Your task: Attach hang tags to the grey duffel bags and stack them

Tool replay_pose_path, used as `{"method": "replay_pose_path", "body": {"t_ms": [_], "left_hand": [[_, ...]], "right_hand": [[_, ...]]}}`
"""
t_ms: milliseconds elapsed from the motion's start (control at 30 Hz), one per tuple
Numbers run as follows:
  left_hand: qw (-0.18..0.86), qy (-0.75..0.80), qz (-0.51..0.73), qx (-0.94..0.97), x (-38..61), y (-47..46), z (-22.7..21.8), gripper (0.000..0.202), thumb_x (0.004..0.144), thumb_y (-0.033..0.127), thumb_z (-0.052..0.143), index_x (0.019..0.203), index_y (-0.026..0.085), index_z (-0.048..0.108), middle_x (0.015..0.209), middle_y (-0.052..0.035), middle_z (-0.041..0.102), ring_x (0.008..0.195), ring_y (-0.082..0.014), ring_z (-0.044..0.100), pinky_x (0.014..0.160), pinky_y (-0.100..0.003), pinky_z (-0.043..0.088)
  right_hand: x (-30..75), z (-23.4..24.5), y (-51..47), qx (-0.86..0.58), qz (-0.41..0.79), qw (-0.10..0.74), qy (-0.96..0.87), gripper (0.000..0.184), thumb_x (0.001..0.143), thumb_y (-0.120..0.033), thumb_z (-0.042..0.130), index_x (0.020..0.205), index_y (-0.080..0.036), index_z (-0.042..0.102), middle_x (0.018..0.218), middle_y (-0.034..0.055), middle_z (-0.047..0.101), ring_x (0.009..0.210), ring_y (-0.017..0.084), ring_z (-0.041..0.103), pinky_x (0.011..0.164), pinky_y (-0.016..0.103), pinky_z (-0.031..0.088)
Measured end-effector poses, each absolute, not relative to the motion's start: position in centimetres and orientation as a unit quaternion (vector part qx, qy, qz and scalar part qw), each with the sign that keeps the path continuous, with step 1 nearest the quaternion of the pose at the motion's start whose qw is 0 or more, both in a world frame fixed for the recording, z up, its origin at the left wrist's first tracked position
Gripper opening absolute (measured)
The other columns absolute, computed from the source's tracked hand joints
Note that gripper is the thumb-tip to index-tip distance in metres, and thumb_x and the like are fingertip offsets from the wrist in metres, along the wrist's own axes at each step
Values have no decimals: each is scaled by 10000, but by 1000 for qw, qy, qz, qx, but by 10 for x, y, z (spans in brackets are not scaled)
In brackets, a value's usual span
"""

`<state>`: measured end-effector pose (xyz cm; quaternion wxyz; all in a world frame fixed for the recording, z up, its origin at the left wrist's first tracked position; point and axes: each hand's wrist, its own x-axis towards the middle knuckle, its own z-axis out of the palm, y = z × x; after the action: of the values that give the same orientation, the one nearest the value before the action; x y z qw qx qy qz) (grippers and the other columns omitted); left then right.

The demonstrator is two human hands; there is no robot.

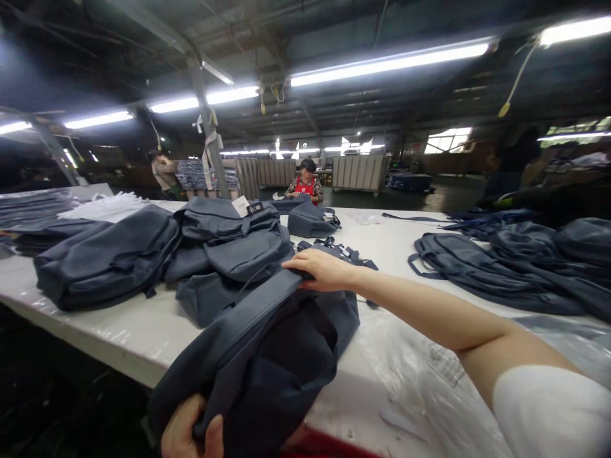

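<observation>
Head view: left grip (182, 423) clutched a slate-blue, soft fabric backpack (248, 327); right grip (324, 270) held its far end, a smooth white tabletop (396, 236) beyond.

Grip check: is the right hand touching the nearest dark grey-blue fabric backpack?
Touching: head view shows the right hand gripping the upper end of the backpack.

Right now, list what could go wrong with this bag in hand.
The dark backpack seems to reach past the edge of the table, so it could slip if the left hand loosens. The clear plastic nearby might catch and drag along. The piled bags behind could get knocked.
</observation>
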<state>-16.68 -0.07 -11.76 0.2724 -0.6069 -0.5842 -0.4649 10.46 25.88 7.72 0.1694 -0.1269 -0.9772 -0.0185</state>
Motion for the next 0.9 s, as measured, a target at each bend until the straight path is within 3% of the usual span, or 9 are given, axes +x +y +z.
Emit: {"method": "replay_pose_path", "body": {"t_ms": [67,133,333,400,467,567,633,767,900], "left_hand": [[284,-596,-452,-600,-176,-2,-121,229,951,383,483,917,176,573,737,-72,631,642,-221,632,586,-315,500],[289,-607,-455,-584,-181,-3,-120,236,951,381,480,913,174,585,740,-77,646,651,-231,643,587,-319,500],[202,-649,-494,-542,-186,24,-85,412,971,461,350,799,189,607,620,-29,591,565,-197,583,527,-299,417],[190,-688,-467,-522,-183,47,-64,427,973,451,334,736,198,584,572,-19,551,547,-199,554,519,-304,380],[245,-720,-413,-500,-172,70,-39,386,968,427,372,735,194,573,599,-38,570,583,-228,560,537,-326,373],[374,-661,-429,-489,-132,91,-1,251,942,359,510,1003,124,573,918,-133,649,843,-279,618,739,-386,474],[371,-567,-450,-582,-94,96,17,255,902,322,630,1047,126,554,918,-101,633,845,-235,613,796,-357,492],[297,-483,-357,-742,-33,105,33,320,910,336,643,1150,153,537,875,-43,629,792,-211,594,751,-348,485],[273,-476,-312,-776,-17,119,35,197,930,309,601,1072,182,552,795,-16,606,732,-215,582,630,-357,458]], "right_hand": [[105,73,265,-118,12,171,-978,384,892,-320,633,1246,-172,633,1111,110,679,1014,226,625,925,342,455],[113,72,261,-117,48,185,-975,278,909,-367,622,1101,-180,696,1009,80,701,939,200,639,845,290,453],[160,74,230,-183,163,183,-952,324,879,-485,641,805,-173,691,722,1,642,680,130,580,618,220,356],[169,73,223,-220,181,181,-941,373,890,-524,606,779,-174,673,673,-10,606,631,120,540,588,224,321],[173,72,219,-278,163,193,-927,418,903,-555,567,754,-175,653,654,-9,589,616,120,516,584,232,297],[173,69,217,-347,124,209,-906,459,911,-577,535,706,-173,611,643,-2,578,612,125,495,586,243,274],[172,68,217,-355,122,204,-904,463,907,-582,536,697,-174,597,641,-1,575,606,124,487,580,245,264],[172,68,216,-349,127,197,-907,430,908,-567,547,742,-177,617,690,5,614,633,127,511,585,242,268],[174,67,217,-338,130,203,-910,419,916,-552,541,758,-172,621,713,9,634,655,131,530,598,242,284]]}}
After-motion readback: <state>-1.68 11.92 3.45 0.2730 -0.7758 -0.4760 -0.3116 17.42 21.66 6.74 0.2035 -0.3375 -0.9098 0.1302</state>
